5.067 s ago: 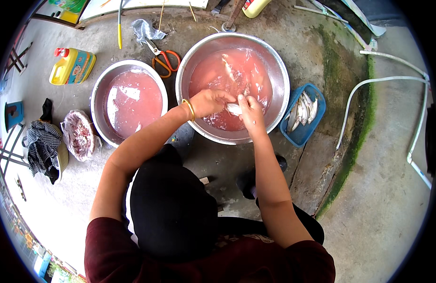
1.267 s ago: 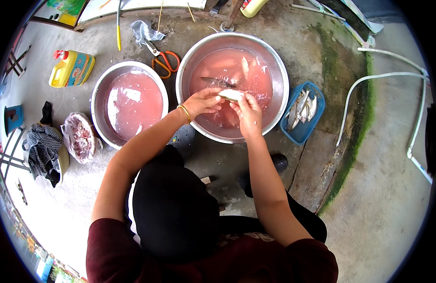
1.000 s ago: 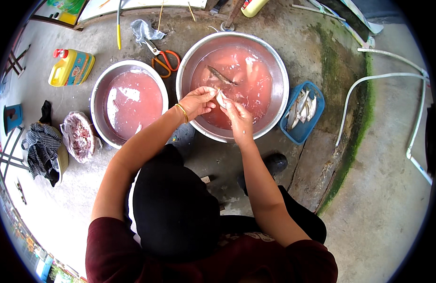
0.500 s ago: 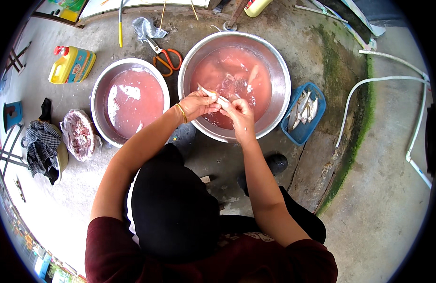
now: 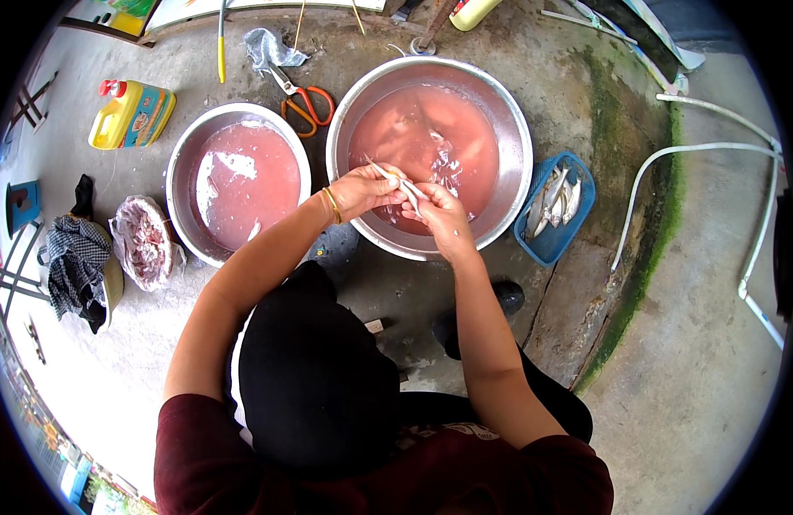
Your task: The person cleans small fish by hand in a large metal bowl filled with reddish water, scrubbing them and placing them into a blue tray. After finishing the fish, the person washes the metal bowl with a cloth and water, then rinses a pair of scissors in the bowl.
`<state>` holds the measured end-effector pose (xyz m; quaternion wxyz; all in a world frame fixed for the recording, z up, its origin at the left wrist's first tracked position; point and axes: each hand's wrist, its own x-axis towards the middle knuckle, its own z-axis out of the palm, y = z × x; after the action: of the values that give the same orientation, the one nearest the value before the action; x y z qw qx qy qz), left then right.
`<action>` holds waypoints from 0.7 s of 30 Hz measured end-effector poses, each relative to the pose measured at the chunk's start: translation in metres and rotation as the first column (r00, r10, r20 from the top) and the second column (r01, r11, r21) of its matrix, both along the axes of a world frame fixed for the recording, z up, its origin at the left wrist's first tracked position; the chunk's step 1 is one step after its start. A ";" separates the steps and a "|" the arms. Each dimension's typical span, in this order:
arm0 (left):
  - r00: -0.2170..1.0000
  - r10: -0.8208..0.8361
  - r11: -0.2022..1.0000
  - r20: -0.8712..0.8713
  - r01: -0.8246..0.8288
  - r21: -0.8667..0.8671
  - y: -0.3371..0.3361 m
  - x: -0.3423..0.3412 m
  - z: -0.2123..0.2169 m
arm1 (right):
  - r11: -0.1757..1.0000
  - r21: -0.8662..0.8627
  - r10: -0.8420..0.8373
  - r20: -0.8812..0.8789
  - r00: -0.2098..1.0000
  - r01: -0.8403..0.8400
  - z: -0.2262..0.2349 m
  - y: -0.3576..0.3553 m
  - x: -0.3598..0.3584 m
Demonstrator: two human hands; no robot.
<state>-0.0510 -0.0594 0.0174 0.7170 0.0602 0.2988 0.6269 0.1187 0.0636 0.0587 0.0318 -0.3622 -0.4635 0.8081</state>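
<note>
A small pale fish (image 5: pixel 384 172) is held between my two hands, over the near side of a large metal basin (image 5: pixel 522 146) of pinkish-red water. My left hand (image 5: pixel 359 192), with a yellow band at the wrist, closes its fingers round one part of the fish. My right hand (image 5: pixel 443 216) pinches the other part, close beside the left. The fingers cover much of the fish's body. Pale shapes show dimly under the water. To the right of the basin, several silvery fish (image 5: pixel 552 204) lie in a blue plastic basket (image 5: pixel 573 230).
A smaller metal basin (image 5: pixel 176 190) of reddish water stands at the left. Beyond it lie orange-handled scissors (image 5: pixel 324 101) and a yellow jug (image 5: pixel 132 115). A plastic-lined container of scraps (image 5: pixel 145 244) sits further left, near a checkered cloth (image 5: pixel 73 266). White pipes (image 5: pixel 641 176) run along the right.
My hands stay together on the fish, and my right hand has shifted slightly right and nearer me. The water's surface in the large basin looks calmer.
</note>
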 end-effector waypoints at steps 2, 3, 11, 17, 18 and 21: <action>0.998 -0.061 0.998 -0.029 0.061 -0.001 0.001 0.000 -0.003 | 0.998 0.019 -0.055 0.014 0.998 0.055 -0.008 -0.005 -0.002; 0.995 -0.078 0.997 -0.066 0.078 0.002 0.001 0.000 -0.002 | 0.999 0.020 -0.038 0.059 0.998 0.037 -0.008 -0.005 -0.004; 0.987 -0.043 0.997 -0.156 0.032 -0.074 0.003 0.005 -0.001 | 0.993 -0.081 -0.068 0.179 0.981 0.084 0.006 -0.014 -0.014; 0.941 -0.027 0.988 -0.336 -0.026 -0.152 0.003 0.009 -0.007 | 0.993 -0.120 0.029 0.137 0.990 -0.012 -0.005 -0.011 -0.005; 0.953 0.010 0.985 -0.301 -0.062 -0.164 0.003 0.010 -0.003 | 0.999 -0.038 0.039 0.128 0.991 -0.035 -0.007 -0.008 0.000; 0.956 0.113 0.946 -0.272 -0.187 -0.264 0.008 0.010 0.003 | 0.936 0.349 -0.037 0.207 0.978 -0.038 -0.031 0.019 0.012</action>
<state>-0.0405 -0.0517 0.0204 0.6239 0.0123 0.4792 0.6172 0.1303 0.0826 0.0275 0.0464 -0.4341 -0.6009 0.6695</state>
